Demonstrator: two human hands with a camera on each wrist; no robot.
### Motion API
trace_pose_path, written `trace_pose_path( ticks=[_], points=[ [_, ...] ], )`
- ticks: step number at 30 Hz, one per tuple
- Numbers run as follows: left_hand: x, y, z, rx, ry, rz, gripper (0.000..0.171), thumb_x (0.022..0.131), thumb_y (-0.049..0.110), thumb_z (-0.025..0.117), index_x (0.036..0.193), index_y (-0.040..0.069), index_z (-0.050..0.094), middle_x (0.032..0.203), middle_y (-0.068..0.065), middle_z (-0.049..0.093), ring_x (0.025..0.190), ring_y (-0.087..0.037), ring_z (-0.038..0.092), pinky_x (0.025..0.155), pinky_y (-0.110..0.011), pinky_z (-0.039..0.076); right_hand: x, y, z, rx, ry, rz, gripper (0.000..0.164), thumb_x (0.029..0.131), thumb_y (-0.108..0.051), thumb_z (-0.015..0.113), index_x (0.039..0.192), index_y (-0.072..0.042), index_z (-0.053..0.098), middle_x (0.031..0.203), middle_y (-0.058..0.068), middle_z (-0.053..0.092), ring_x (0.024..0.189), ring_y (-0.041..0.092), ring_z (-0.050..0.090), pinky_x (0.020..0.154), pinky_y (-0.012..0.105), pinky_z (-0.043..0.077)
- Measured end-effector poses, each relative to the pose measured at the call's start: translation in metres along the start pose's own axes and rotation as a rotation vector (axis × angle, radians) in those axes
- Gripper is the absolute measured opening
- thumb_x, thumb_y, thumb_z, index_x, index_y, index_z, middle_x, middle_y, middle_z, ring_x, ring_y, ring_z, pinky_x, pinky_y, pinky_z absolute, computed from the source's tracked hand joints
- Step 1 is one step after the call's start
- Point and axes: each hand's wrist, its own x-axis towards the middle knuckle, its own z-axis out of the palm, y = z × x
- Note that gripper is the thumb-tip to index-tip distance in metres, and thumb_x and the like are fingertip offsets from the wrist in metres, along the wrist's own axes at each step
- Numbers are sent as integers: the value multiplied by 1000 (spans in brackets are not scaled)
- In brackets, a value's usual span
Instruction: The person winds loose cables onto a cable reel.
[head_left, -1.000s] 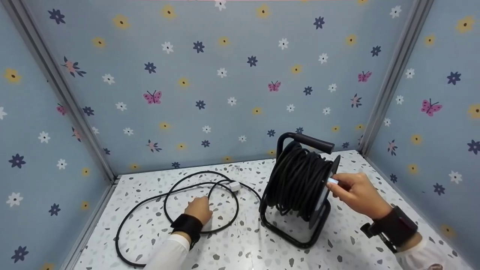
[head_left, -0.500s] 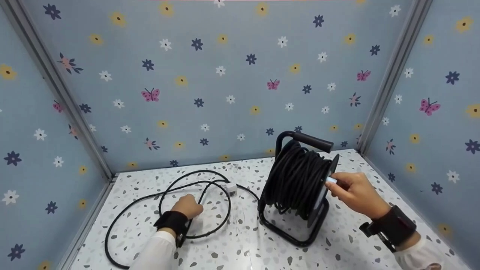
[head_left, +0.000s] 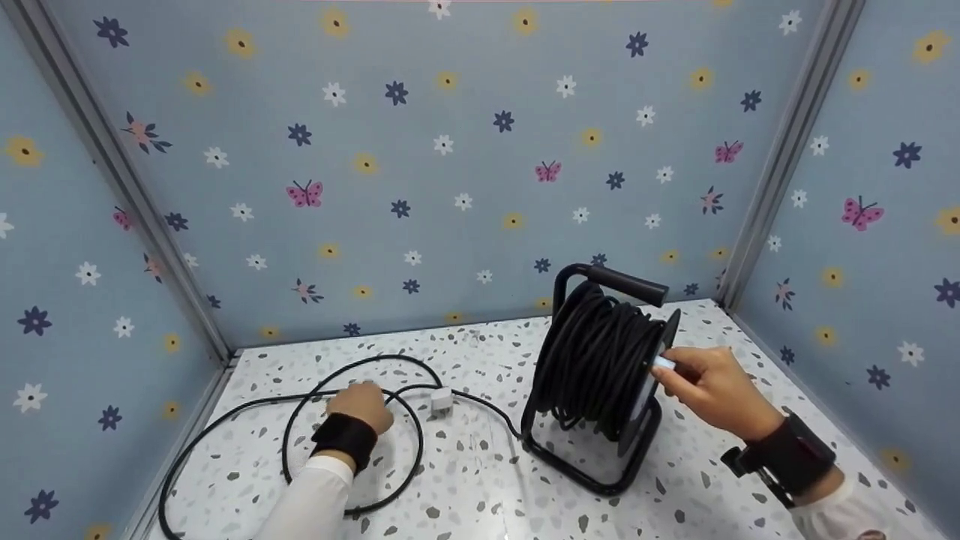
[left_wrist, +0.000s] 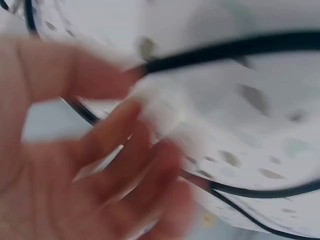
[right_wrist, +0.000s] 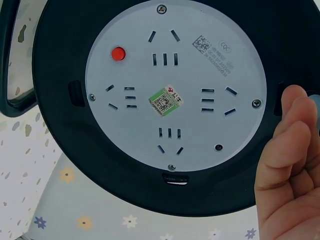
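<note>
My left hand (head_left: 361, 405) pinches the loose black cable (head_left: 420, 442) between thumb and fingertips, low over the table; the left wrist view blurs the fingers, with the cable (left_wrist: 240, 47) running out from them. Loops of it lie around that hand. On the right stands a cable reel (head_left: 592, 360) wound thick with black cable, on a tubular frame with a top handle (head_left: 626, 285). My right hand (head_left: 724, 394) grips the pale knob (head_left: 663, 364) on the reel's side disc. In the right wrist view, the disc's socket panel (right_wrist: 145, 137) shows several outlets and a red button (right_wrist: 118, 53).
A small white block (head_left: 442, 401) lies against the cable between the loops and the reel. Speckled white tabletop (head_left: 480, 480) reaches back to a flowered blue wall (head_left: 450, 225). Side panels with metal posts (head_left: 780, 150) bound both sides.
My left hand has moved left, then slightly back up, carrying the cable; loops and white block have shifted left and nearer. The right hand stays on the knob, and the reel looks the same.
</note>
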Motion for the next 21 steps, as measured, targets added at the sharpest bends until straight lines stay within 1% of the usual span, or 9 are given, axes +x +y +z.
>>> trace_pose_path(
  ticks=[3,7,9,11,14,16,17,18,21],
  points=[
    [23,17,15,-89,78,99,36,99,9,66,129,-10,65,125,-30,69,113,-49,70,94,-61,60,-1,0,0,6,-2,8,31,95,7,75,80,-20,69,63,-12,61,52,-7,47,45,17,40],
    [53,21,48,-146,-13,193,52,98,3,66,147,-9,55,144,-29,64,133,-48,63,114,-64,49,-1,2,2,14,3,-7,33,94,8,75,78,-20,67,63,-11,61,52,-9,46,44,17,40],
    [69,13,71,-110,-32,214,52,93,5,71,142,-7,59,135,-25,69,125,-45,68,109,-64,51,-1,2,4,16,6,-21,32,93,8,75,79,-19,68,63,-11,61,52,-9,46,44,17,40],
    [71,10,80,-55,-50,225,45,89,6,75,132,-6,65,124,-23,72,116,-45,70,103,-66,53,0,2,5,13,7,-31,31,92,8,76,79,-18,68,63,-11,62,52,-9,46,44,16,40],
    [60,13,69,-2,-96,237,25,86,4,81,108,-4,73,105,-21,73,100,-44,70,93,-61,58,1,1,5,1,3,-38,30,93,7,76,80,-19,69,64,-12,62,52,-8,46,45,16,40],
    [47,19,49,-15,-123,242,14,89,-1,78,101,-5,74,103,-23,73,101,-44,71,96,-60,59,1,1,4,-5,2,-40,30,93,7,76,80,-19,69,64,-13,62,52,-8,45,45,16,39],
    [44,19,41,-41,-121,250,10,90,-3,75,99,-5,73,100,-23,73,99,-43,71,96,-59,59,1,1,3,-7,2,-41,30,93,7,76,80,-19,69,64,-13,62,52,-8,45,45,16,39],
    [55,9,50,-95,-93,295,6,96,-1,69,100,-4,72,99,-20,73,98,-39,73,95,-54,60,1,1,3,-8,1,-42,30,93,7,76,80,-19,69,64,-13,62,52,-8,45,45,16,39],
    [51,7,30,-226,-41,332,18,106,5,51,104,-3,67,95,-17,72,93,-35,72,91,-53,59,0,2,1,-10,0,-43,30,93,7,76,80,-19,69,64,-14,61,53,-8,45,46,16,39]
  ],
)
